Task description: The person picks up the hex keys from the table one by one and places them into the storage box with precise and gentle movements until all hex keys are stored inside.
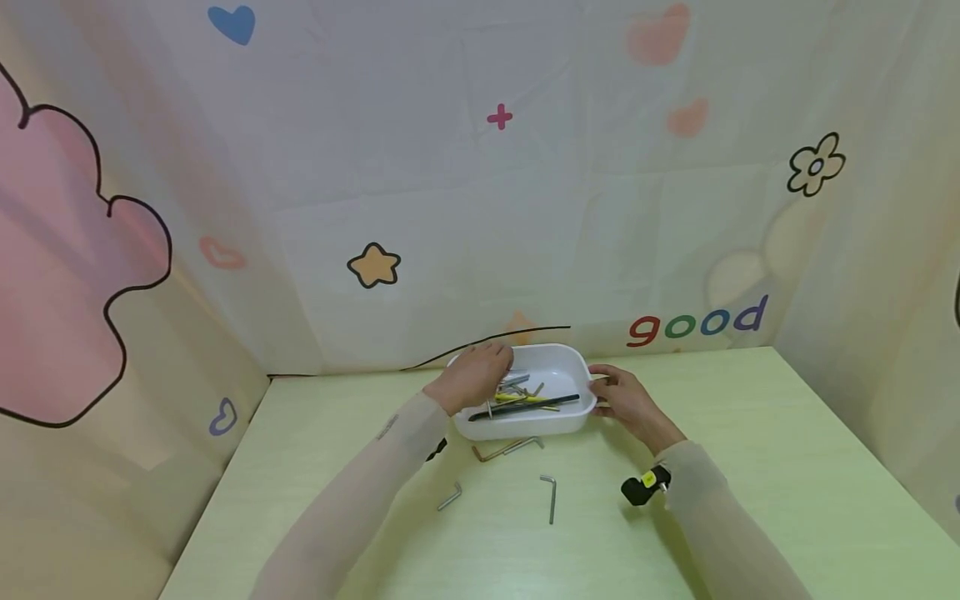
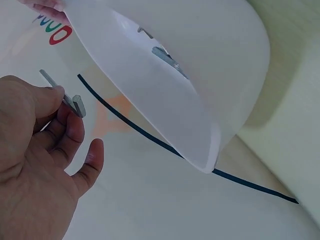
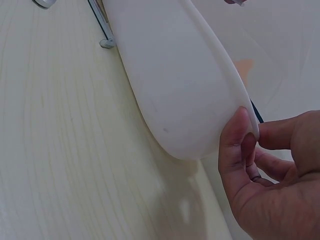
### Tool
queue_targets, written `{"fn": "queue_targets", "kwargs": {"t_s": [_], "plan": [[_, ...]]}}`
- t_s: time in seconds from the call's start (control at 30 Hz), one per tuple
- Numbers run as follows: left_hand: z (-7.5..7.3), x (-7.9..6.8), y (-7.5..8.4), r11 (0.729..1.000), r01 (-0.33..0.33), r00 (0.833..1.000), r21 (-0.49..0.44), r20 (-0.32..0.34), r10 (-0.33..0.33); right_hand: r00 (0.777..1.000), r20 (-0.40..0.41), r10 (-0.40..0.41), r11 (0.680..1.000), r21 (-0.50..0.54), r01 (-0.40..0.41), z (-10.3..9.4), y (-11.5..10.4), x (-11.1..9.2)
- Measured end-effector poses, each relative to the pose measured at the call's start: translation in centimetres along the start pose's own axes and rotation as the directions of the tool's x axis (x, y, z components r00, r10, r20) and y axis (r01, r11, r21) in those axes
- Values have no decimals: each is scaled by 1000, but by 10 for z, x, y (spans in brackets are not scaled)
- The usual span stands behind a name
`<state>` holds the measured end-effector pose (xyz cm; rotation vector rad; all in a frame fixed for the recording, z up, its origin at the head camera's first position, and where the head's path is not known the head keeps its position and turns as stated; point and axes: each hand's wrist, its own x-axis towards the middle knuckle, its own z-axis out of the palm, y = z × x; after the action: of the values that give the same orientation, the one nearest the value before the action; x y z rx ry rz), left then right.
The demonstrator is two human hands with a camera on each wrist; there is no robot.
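A white plastic tray stands near the back edge of the table. My left hand is over its left side and pinches a small silver hex key between thumb and fingers, as the left wrist view shows. At the tray's right end, my right hand grips the rim, thumb and fingers on either side of the wall. Inside the tray lie several hex keys, among them a long black one and silver and yellow pieces, partly hidden behind my left hand.
In front of the tray, a copper-coloured hex key and a silver one lie close together. Nearer on the tabletop are a silver hex key and a shorter one. A printed curtain hangs right behind the tray.
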<state>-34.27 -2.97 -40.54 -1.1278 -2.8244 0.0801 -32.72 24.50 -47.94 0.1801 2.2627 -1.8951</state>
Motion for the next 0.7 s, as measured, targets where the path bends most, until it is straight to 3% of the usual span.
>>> {"fn": "queue_targets", "kwargs": {"t_s": [0.7], "plan": [[3, 34, -16, 985, 112, 988, -133, 118, -96, 1000, -3, 24, 1000, -5, -25, 0, -2, -2]]}}
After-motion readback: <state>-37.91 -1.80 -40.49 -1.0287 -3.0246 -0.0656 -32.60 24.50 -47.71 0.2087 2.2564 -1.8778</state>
